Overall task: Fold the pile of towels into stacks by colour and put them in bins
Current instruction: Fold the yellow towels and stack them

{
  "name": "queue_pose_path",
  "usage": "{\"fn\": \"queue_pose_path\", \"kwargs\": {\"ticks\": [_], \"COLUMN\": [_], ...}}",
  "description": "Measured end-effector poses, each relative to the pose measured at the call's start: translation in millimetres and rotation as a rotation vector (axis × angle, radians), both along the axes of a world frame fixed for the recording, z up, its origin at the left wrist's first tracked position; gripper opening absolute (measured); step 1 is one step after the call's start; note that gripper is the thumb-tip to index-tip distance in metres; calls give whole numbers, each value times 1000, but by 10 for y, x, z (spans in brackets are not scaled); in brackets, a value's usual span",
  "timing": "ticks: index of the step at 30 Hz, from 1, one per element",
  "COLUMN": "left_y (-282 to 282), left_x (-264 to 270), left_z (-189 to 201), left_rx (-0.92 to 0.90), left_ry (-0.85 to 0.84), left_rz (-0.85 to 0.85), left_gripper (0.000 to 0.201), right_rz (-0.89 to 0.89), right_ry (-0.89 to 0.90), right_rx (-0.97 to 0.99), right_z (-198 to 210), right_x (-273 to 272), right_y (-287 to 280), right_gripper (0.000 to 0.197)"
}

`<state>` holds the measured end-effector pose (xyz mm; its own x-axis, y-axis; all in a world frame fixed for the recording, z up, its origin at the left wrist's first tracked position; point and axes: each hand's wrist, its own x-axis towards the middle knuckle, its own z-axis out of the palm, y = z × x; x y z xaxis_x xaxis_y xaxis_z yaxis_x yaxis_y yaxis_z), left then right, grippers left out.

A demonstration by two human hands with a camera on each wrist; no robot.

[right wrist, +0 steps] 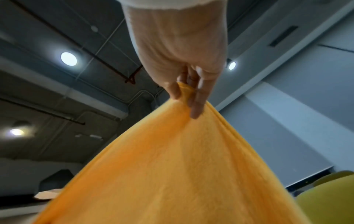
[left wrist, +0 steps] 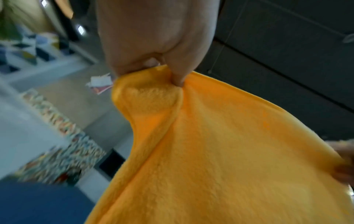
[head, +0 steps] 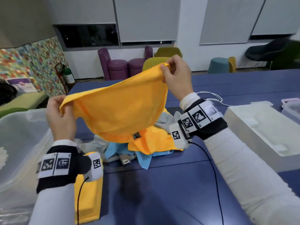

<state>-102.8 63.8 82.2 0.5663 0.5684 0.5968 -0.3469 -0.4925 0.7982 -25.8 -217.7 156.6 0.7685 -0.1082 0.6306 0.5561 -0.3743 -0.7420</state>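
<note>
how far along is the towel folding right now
Early. Done: one folded orange towel lies at the table's near edge. In hand: the left hand and right hand each pinch a corner of an open orange towel. Left: the mixed pile of orange, blue and grey; the clear bin holds no coloured stack.

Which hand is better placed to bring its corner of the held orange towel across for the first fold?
Right, probably. The right hand pinches its corner of the orange towel higher and farther out, free to swing toward the left hand, which holds its corner low, nearer the body.
</note>
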Motion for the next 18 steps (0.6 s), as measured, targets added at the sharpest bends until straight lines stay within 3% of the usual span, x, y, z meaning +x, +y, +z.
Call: {"fn": "queue_pose_path", "kwargs": {"ticks": [4,6,8,10,11,14,18], "left_y": [-127,-155,-117,-69,-67,-54,-85], "left_x": [-222,-243,-201,-126,-88,-12,-111], "left_z": [238,179,44,-67,-68,20,203], "left_rx": [143,195,311,519,562,573,171], "left_ry": [-8,201,563,796,821,525,48], "left_rz": [-144,-279,-399,-373,-303,-70,-322], "left_gripper": [27,16,39,47,42,14,20], "right_rz": [-166,-220,-245,-243,-241,-220,-345], "right_ry": [84,120,166,210,210,96,-172], "right_rx": [66,60,60,99,146,307,414], "right_z": [-115,-191,-283,-327,-334,-239,-21], "right_x": [90,121,196,260,283,303,169], "right_y": [-204,-245,-252,-271,-290,-372,-564], "right_gripper": [12,14,16,17,18,17,23]}}
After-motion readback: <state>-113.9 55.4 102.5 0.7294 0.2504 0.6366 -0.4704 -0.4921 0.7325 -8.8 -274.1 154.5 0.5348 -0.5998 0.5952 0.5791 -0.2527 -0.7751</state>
